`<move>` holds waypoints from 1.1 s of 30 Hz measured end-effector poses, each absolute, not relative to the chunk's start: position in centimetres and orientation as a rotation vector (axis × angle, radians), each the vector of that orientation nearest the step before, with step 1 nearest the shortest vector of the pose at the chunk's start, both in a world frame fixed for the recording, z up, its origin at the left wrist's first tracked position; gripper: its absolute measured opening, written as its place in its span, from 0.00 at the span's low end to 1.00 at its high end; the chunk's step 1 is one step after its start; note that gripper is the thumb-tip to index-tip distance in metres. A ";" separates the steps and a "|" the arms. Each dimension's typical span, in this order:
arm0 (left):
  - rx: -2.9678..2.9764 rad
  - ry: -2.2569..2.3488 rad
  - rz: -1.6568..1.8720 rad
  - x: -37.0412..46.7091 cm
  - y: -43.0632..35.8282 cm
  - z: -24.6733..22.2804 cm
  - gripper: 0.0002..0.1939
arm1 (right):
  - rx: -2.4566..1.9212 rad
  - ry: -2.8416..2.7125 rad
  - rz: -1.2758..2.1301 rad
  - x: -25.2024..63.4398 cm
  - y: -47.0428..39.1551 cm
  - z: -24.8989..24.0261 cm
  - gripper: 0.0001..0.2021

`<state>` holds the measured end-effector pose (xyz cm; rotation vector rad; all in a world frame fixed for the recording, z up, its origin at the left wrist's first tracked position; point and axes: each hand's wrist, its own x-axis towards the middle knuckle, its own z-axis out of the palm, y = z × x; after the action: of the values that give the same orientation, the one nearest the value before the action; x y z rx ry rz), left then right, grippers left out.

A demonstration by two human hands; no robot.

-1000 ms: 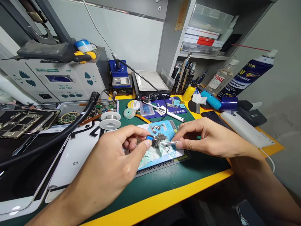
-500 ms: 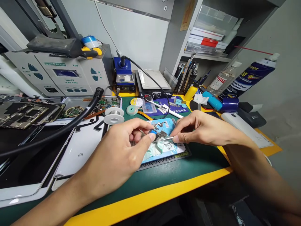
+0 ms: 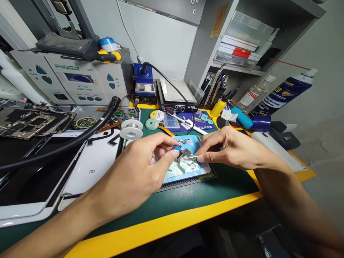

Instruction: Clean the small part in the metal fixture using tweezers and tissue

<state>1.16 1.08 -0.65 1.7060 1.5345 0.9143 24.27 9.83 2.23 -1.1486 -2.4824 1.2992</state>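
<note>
My left hand (image 3: 150, 165) pinches a small phone circuit board (image 3: 184, 154) between thumb and fingers. A bright blue piece (image 3: 176, 147) shows at the thumb tip; its kind is unclear. In my right hand (image 3: 223, 147) a thin pointed metal tool (image 3: 191, 157) is gripped, its tip at the board's edge. Whether they touch I cannot tell. Under the board lies a crumpled white-green cloth or wipe (image 3: 174, 170), on a light blue packet (image 3: 194, 142). The packet rests on a grey perforated plate (image 3: 188, 180).
White phone back cover (image 3: 94, 172) and opened devices lie left, crossed by a black hose (image 3: 67, 148). A solder spool (image 3: 131, 129) stands near my left hand. Behind are a rework station (image 3: 80, 79) and a heating plate (image 3: 177, 91); a bottle (image 3: 255, 92) and spray can (image 3: 285, 93) stand right.
The camera view has shifted slightly. Both hands keep their grips, with the tool still at the board and almost no movement between them.
</note>
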 end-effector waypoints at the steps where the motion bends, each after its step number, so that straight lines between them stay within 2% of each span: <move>1: 1.701 1.536 0.920 1.1 1.0 -0.6 0.12 | -1.147 -2.481 1.302 24.3 9.8 2.2 0.08; 19: 1.676 1.514 0.960 1.0 1.1 -0.7 0.12 | -1.108 -2.492 1.362 24.3 9.8 2.1 0.07; 33: 1.679 1.489 0.988 0.6 1.0 -1.1 0.12 | -1.100 -2.546 1.280 24.6 10.0 2.1 0.08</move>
<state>0.65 1.04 -1.08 1.6787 1.4889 0.9876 24.59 9.97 2.13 -1.1003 -2.5461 1.2796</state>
